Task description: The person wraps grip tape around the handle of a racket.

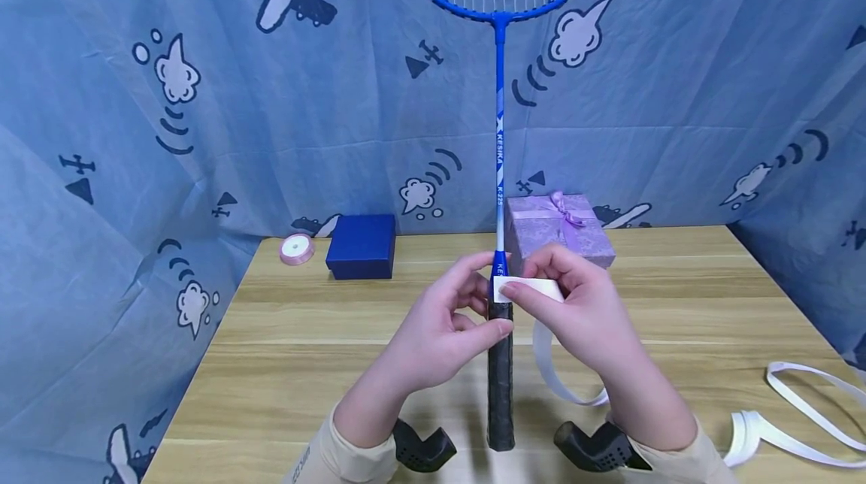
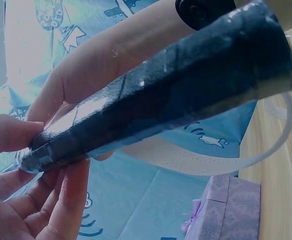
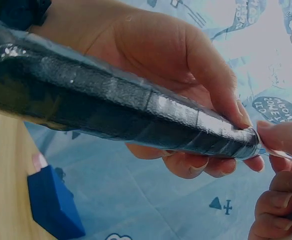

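Note:
A blue badminton racket (image 1: 500,93) stands upright with its black-wrapped handle (image 1: 501,386) pointing down. My left hand (image 1: 433,334) grips the upper end of the handle between thumb and fingers, as the handle (image 3: 136,107) also shows in the right wrist view. My right hand (image 1: 585,307) pinches a white grip tape (image 1: 534,287) and presses its end across the blue cone just above the handle. From there the tape (image 2: 185,157) hangs in a loop behind the handle, seen in the left wrist view; part of it is hidden by the right forearm.
On the wooden table (image 1: 311,379) stand a dark blue box (image 1: 361,247), a pink ribbon spool (image 1: 296,249) and a lilac gift box (image 1: 588,240) behind my right hand. More white tape (image 1: 812,446) lies looped at the right edge. A patterned blue cloth (image 1: 325,108) hangs behind.

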Motion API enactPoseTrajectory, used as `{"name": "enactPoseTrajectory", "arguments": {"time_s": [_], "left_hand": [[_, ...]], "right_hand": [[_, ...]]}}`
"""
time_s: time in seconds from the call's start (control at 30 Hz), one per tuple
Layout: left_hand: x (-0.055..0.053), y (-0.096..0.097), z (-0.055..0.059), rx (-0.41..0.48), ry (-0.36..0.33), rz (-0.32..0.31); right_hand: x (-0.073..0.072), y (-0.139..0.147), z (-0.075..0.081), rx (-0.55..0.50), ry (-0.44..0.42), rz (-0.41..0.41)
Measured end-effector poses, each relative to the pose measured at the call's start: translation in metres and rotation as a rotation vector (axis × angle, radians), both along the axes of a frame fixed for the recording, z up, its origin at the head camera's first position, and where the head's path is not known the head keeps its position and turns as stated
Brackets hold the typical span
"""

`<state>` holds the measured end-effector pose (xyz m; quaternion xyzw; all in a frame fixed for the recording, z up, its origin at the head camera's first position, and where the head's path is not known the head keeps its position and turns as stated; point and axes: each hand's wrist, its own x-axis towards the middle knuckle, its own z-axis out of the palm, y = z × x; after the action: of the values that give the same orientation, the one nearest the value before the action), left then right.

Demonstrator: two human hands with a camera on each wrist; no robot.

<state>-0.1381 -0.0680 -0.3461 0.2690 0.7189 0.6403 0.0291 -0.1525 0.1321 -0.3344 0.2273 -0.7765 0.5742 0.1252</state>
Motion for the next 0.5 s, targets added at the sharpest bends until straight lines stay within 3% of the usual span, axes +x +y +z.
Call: {"name": "enactPoseTrajectory", "arguments": {"time_s": [0.13,0.27,0.43,0.5], "left_hand": [[-0.0004,0.0001,-0.0009,0.003,0.001,-0.002],[-0.0005,0.0003,-0.0016,0.016,0.004,-0.018],[0.0001,0.0008,-0.0019,0.029,0.011,-0.053],[0.0008,0.0019,-0.0017,0.018,0.017,-0.047]], "right_hand": [[-0.0006,-0.0004,0.0001,0.077,-0.024,0.001],[-0.0014,0.0010,-0.0015,0.110,-0.044,0.056],[-0.0026,0.0032,-0.0038,0.097,-0.005,0.151],[-0.0023,0.0031,-0.0037,0.079,-0.002,0.148]]}}
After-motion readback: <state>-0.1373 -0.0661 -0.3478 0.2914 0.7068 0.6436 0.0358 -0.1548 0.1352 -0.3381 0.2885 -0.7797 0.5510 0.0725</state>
